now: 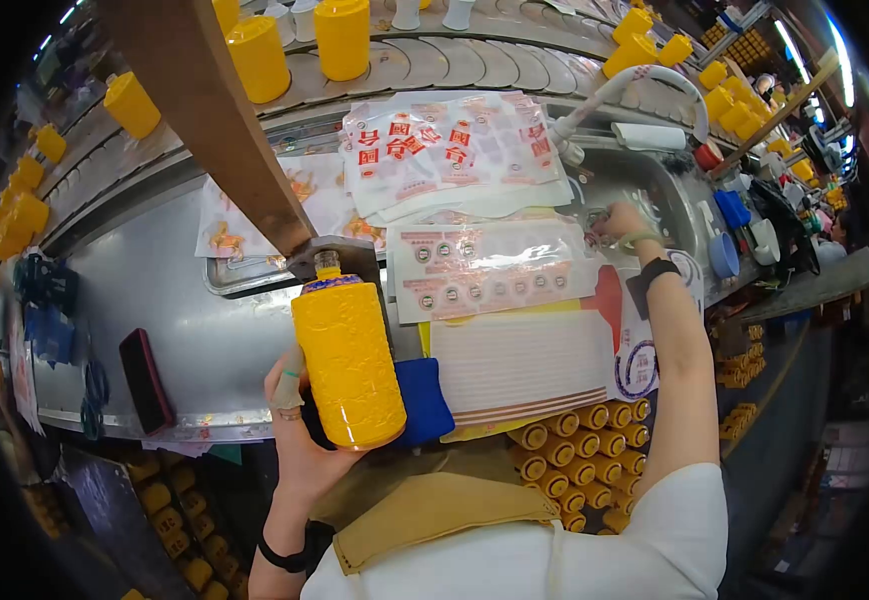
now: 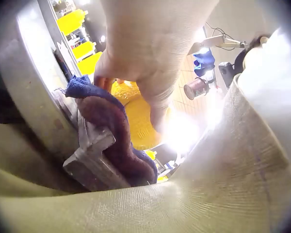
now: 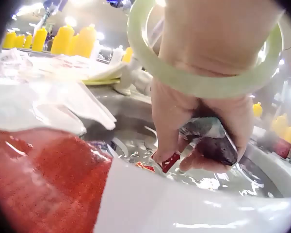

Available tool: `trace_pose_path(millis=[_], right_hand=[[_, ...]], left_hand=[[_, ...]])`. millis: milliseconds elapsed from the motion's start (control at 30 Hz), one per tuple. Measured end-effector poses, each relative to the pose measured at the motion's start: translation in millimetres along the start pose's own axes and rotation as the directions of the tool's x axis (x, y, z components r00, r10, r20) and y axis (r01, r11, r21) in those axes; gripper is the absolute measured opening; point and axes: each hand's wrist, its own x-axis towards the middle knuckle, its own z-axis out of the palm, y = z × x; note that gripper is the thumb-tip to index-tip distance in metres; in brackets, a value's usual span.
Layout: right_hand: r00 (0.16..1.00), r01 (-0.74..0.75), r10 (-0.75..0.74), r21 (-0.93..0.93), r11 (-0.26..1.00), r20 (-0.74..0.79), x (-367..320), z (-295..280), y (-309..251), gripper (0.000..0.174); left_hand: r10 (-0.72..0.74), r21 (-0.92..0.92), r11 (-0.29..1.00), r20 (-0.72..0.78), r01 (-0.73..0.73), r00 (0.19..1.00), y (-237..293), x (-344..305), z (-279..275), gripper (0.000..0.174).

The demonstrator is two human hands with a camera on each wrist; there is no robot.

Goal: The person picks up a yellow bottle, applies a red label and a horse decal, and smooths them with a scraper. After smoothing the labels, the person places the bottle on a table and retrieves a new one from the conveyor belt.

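Observation:
In the head view my left hand grips a yellow bottle with a raised surface pattern and a clear neck, held upright. A pale wrap covers one finger. The same yellow bottle shows past the hand in the left wrist view, beside a blue cloth. My right hand reaches into a metal sink. In the right wrist view that hand holds a dark, flat, wedge-shaped piece in its palm. Its fingertips are right at a small red printed decal over the water.
Stacked decal sheets and a printed decal strip lie left of the sink. A faucet arches over it. A wooden post rises at left. A phone lies on the metal counter. Behind runs a conveyor with yellow bottles.

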Motion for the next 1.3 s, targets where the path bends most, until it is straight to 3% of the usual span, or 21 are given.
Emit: trace_pose_path(millis=[33, 167, 233, 300, 433, 533, 600, 633, 700, 733, 800, 867, 933, 1000, 1033, 1067, 1100, 1133, 1200, 1300], right_hand=[[0.998, 0.047, -0.044, 0.070, 0.996, -0.036, -3, -5, 1, 0.041], [0.972, 0.173, -0.164, 0.046, 0.984, -0.168, -27, -32, -13, 0.035], [0.905, 0.361, -0.297, 0.180, 0.915, -0.305, -51, -49, -33, 0.028], [0.892, 0.401, -0.303, 0.279, 0.872, -0.335, -92, -79, -74, 0.023], [0.879, 0.474, -0.386, 0.430, 0.768, -0.279, -147, -110, -134, 0.020], [0.816, 0.571, -0.520, 0.488, 0.660, -0.251, -197, -133, -186, 0.018], [0.740, 0.510, -0.670, 0.700, 0.499, -0.061, -224, -148, -216, 0.019], [0.739, 0.511, -0.671, 0.700, 0.499, -0.061, -231, -154, -227, 0.019], [0.510, 0.537, -0.859, 0.770, 0.346, 0.030, -242, -160, -247, 0.021], [0.509, 0.536, -0.860, 0.770, 0.346, 0.033, -244, -159, -256, 0.021], [0.305, 0.502, -0.947, 0.829, 0.247, 0.098, -247, -157, -274, 0.021], [0.272, 0.523, -0.950, 0.805, 0.279, 0.153, -247, -156, -292, 0.026], [0.208, 0.671, -0.951, 0.674, 0.310, 0.230, -241, -152, -309, 0.034], [0.228, 0.727, -0.928, 0.582, 0.364, 0.295, -234, -149, -322, 0.041], [0.217, 0.744, -0.931, 0.568, 0.352, 0.293, -231, -148, -328, 0.036], [0.206, 0.760, -0.934, 0.554, 0.340, 0.291, -229, -146, -331, 0.031], [0.175, 0.813, -0.963, 0.522, 0.259, 0.205, -224, -139, -331, 0.032], [0.176, 0.812, -0.962, 0.522, 0.261, 0.207, -224, -138, -331, 0.032], [0.337, 0.690, -0.904, 0.585, 0.428, 0.264, -227, -140, -331, 0.034], [0.398, 0.678, -0.889, 0.581, 0.450, 0.225, -229, -137, -327, 0.032]], left_hand=[[0.001, -0.001, 1.000, -0.001, -0.001, 1.000, 1, 0, -1, 0.123], [-0.020, -0.069, 0.997, -0.017, 0.018, 1.000, 3, 2, 3, 0.119], [-0.021, -0.099, 0.995, -0.023, 0.018, 1.000, -6, -1, 3, 0.116], [-0.021, -0.059, 0.998, 0.010, 0.021, 1.000, -4, 0, -2, 0.116], [-0.006, -0.113, 0.994, 0.045, 0.011, 0.999, -5, 2, -4, 0.121], [-0.013, -0.208, 0.978, 0.071, 0.028, 0.997, 2, 8, -9, 0.122], [0.005, -0.238, 0.971, 0.105, 0.020, 0.994, -2, 7, -10, 0.125], [-0.019, -0.264, 0.963, 0.141, 0.056, 0.990, -9, 5, -6, 0.127], [-0.015, -0.237, 0.970, 0.174, 0.056, 0.985, -12, 2, -7, 0.130], [-0.017, -0.237, 0.970, 0.174, 0.059, 0.985, -8, 2, -11, 0.130], [-0.042, -0.208, 0.974, 0.242, 0.094, 0.969, 2, 5, -22, 0.129], [-0.028, -0.270, 0.958, 0.238, 0.094, 0.971, 6, 9, -25, 0.125], [-0.012, -0.332, 0.939, 0.229, 0.090, 0.973, 7, 15, -24, 0.121], [-0.120, -0.626, 0.745, 0.212, 0.229, 0.970, 8, 25, -19, 0.111], [-0.128, -0.680, 0.705, 0.153, 0.199, 0.980, 14, 31, -15, 0.092], [-0.129, -0.681, 0.705, 0.154, 0.200, 0.980, 15, 35, -16, 0.092], [-0.158, -0.664, 0.693, 0.240, 0.281, 0.958, 15, 39, -17, 0.092], [-0.186, -0.640, 0.679, 0.324, 0.359, 0.928, 16, 41, -17, 0.093], [-0.185, -0.670, 0.651, 0.314, 0.356, 0.931, 15, 44, -14, 0.092], [-0.201, -0.689, 0.620, 0.324, 0.376, 0.924, 13, 44, -16, 0.092]])
